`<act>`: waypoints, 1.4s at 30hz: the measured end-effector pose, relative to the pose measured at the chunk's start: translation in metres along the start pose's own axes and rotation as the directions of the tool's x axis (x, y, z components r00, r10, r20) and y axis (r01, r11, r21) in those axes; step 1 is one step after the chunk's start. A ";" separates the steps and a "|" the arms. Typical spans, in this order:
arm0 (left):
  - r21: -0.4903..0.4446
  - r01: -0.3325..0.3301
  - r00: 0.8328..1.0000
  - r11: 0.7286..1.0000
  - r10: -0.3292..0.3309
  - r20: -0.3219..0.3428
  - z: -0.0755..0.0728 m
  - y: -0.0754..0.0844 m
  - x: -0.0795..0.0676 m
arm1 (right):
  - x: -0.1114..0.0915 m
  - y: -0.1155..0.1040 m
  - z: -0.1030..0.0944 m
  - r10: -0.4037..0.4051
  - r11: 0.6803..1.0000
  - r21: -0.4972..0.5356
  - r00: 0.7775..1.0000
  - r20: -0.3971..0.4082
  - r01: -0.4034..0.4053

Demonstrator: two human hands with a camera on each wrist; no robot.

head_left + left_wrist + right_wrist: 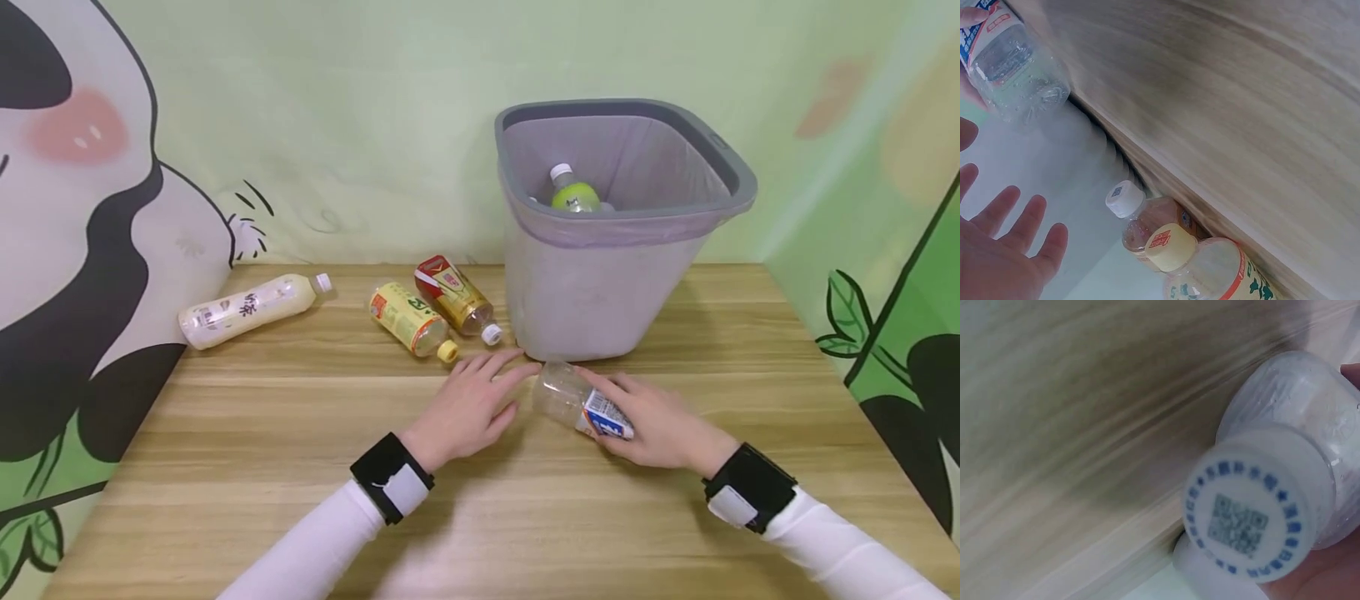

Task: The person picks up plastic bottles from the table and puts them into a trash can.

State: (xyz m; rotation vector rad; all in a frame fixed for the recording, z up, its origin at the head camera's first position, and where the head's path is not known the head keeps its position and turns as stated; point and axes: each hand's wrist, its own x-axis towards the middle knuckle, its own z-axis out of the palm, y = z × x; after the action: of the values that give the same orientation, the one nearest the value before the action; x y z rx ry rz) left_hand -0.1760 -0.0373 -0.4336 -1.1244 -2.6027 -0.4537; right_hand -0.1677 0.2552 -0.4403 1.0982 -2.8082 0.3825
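Observation:
A clear plastic bottle (560,392) with a blue and white label lies in front of the bin. My right hand (660,423) grips it around the label and cap end; its white cap (1247,515) faces the camera in the right wrist view. My left hand (471,404) is just left of the bottle's base, fingers spread and holding nothing. Beyond the left hand lie a yellow-labelled bottle (405,317) with a yellow cap and a red and gold bottle (457,296) with a white cap, side by side.
A grey bin (592,292) with a liner stands at the back right of the wooden table (262,475). Inside it is a green-labelled bottle (574,196) among others. A cream-coloured milk tea bottle (251,311) lies at the far left, near the panda-printed wall.

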 end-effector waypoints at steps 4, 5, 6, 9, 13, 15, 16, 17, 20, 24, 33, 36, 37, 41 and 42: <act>-0.025 0.024 1.000 0.999 -0.024 -0.001 -0.002 0.002 -0.001 | -0.002 -0.001 0.002 0.029 0.999 0.017 1.000 -0.002 -0.029; -0.031 0.030 1.000 0.999 -0.030 -0.002 -0.002 0.002 -0.001 | -0.002 -0.002 0.002 0.036 0.999 0.022 0.999 -0.001 -0.036; -0.035 0.032 0.999 0.999 -0.032 -0.004 -0.002 0.002 -0.002 | -0.002 -0.002 0.002 0.043 0.999 0.026 0.999 0.000 -0.043; -0.043 0.042 0.999 0.998 -0.042 -0.007 -0.002 0.001 -0.001 | -0.002 -0.003 0.001 0.054 0.997 0.049 0.999 0.003 -0.054; -0.045 0.055 0.998 0.997 -0.056 -0.014 -0.001 -0.001 -0.001 | -0.002 -0.004 -0.002 0.072 0.992 0.106 0.997 0.009 -0.073; -0.048 0.063 0.998 0.997 -0.064 -0.019 -0.002 -0.002 0.000 | -0.001 -0.006 -0.006 0.086 0.984 0.154 0.996 0.017 -0.088; -0.050 0.067 0.997 0.996 -0.068 -0.022 -0.002 -0.002 0.001 | -0.001 -0.007 -0.008 0.095 0.978 0.186 0.995 0.022 -0.097; -0.051 0.073 0.997 0.996 -0.074 -0.024 -0.002 -0.002 0.001 | 0.000 -0.007 -0.010 0.102 0.971 0.216 0.994 0.025 -0.105; -0.079 0.088 0.995 0.993 -0.091 -0.040 -0.004 -0.003 0.003 | 0.001 -0.010 -0.014 0.124 0.943 0.307 0.992 0.026 -0.126; -0.125 0.108 0.990 0.986 -0.118 -0.073 -0.005 -0.003 0.006 | 0.001 -0.015 -0.016 0.154 0.902 0.407 0.988 0.018 -0.147; -0.217 0.175 0.972 0.960 -0.203 -0.115 -0.008 -0.005 0.003 | 0.008 -0.028 -0.024 0.215 0.810 0.570 0.974 -0.076 -0.135; -0.249 0.184 0.967 0.951 -0.221 -0.130 -0.010 -0.006 0.003 | 0.015 -0.033 -0.028 0.214 0.792 0.604 0.968 -0.135 -0.091; -0.262 0.185 0.965 0.947 -0.225 -0.132 -0.011 -0.006 0.003 | 0.017 -0.035 -0.030 0.218 0.788 0.610 0.963 -0.156 -0.080; -0.300 0.198 0.962 0.933 -0.243 -0.123 -0.013 -0.005 0.003 | 0.029 -0.043 -0.035 0.223 0.794 0.607 0.943 -0.248 -0.029; -0.307 0.199 0.961 0.931 -0.246 -0.123 -0.014 -0.005 0.003 | 0.032 -0.045 -0.037 0.221 0.801 0.599 0.939 -0.265 -0.019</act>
State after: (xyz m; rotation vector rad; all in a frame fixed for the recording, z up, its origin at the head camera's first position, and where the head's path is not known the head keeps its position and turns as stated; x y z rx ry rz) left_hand -0.1799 -0.0436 -0.4205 -0.8292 -2.5877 -0.9651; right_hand -0.1608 0.2125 -0.3898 0.8184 -2.5099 1.3917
